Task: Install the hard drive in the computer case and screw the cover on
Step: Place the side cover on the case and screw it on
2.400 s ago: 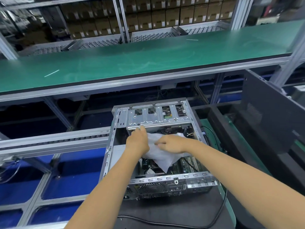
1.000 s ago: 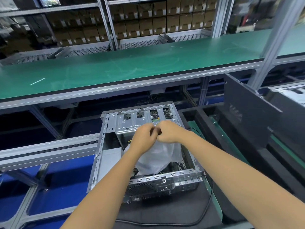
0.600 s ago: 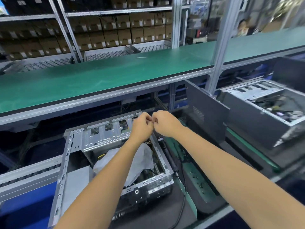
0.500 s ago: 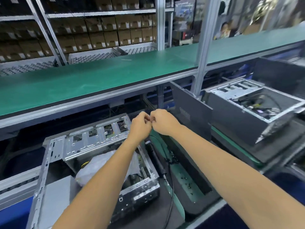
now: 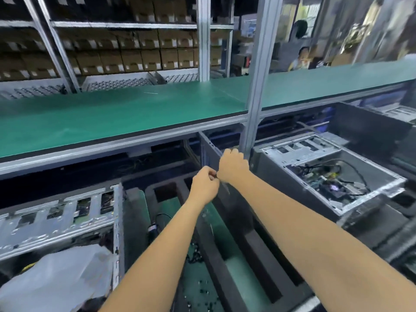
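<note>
Between the two open computer cases, both of my hands are raised over the foam-lined tray (image 5: 227, 264). My right hand (image 5: 233, 166) is up at the top edge of the dark side cover (image 5: 221, 194), which stands on edge just left of the aluminium post (image 5: 254, 91); its fingers are curled over that edge, and I see only the back of the hand, so I cannot tell how firm the hold is. My left hand (image 5: 204, 185) sits just below and left of it, nearly touching the right wrist, with fingers curled and thumb against the fingertips as if pinching something small; I cannot make out what, if anything, is between them.

Down at my lower left lies the silver computer case (image 5: 67, 219) with its drive cage facing up, and a translucent plastic bag (image 5: 56, 280) resting inside it. I cannot see a hard drive anywhere in this blurred view. A second open case (image 5: 333, 174) with cables showing sits to the right of the post. Small dark screws (image 5: 202, 291) lie scattered on the green mat of the tray, and a black cable (image 5: 157, 221) runs beside the silver case. Above everything runs the green bench shelf (image 5: 112, 118), with stacked cardboard boxes (image 5: 135, 57) on racks behind it.
</note>
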### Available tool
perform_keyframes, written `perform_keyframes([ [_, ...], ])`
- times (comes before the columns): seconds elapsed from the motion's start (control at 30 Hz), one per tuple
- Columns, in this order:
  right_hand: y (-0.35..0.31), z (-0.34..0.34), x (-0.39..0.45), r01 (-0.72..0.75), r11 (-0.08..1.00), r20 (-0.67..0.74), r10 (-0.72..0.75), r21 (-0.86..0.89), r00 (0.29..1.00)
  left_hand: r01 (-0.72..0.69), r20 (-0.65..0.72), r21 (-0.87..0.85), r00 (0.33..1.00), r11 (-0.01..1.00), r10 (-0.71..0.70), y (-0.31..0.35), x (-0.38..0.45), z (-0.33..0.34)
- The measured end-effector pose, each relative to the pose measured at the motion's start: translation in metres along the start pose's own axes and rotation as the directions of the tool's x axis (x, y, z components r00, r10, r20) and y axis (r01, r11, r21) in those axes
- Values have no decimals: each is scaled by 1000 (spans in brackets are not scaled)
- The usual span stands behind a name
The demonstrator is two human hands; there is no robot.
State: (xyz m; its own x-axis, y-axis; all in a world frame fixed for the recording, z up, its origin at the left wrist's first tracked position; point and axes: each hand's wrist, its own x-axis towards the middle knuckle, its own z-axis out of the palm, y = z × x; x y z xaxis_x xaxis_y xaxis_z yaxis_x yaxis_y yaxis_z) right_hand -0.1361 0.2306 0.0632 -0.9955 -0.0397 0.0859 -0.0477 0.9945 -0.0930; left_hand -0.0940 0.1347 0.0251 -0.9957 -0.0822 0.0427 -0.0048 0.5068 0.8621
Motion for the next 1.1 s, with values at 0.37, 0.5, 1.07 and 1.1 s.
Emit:
perform_keyframes([
  [0.37,-8,19,31,-76,970,5,77,232,997,110,-26,-14,994,994,-110,-5,19,9],
  [0.5,-5,16,28,-42,969,-22,49,245,999,132,-11,-24,991,991,-132,-1,20,13],
  [1.07,-46,-139,-29,52,822,-371,198,566,907,-230,-226,-409,963,883,146,84,-25,-15],
  [1.1,-52,-143,-40,58,811,-379,208,582,902,-247,-253,-411,956,878,150,86,-30,-24],
])
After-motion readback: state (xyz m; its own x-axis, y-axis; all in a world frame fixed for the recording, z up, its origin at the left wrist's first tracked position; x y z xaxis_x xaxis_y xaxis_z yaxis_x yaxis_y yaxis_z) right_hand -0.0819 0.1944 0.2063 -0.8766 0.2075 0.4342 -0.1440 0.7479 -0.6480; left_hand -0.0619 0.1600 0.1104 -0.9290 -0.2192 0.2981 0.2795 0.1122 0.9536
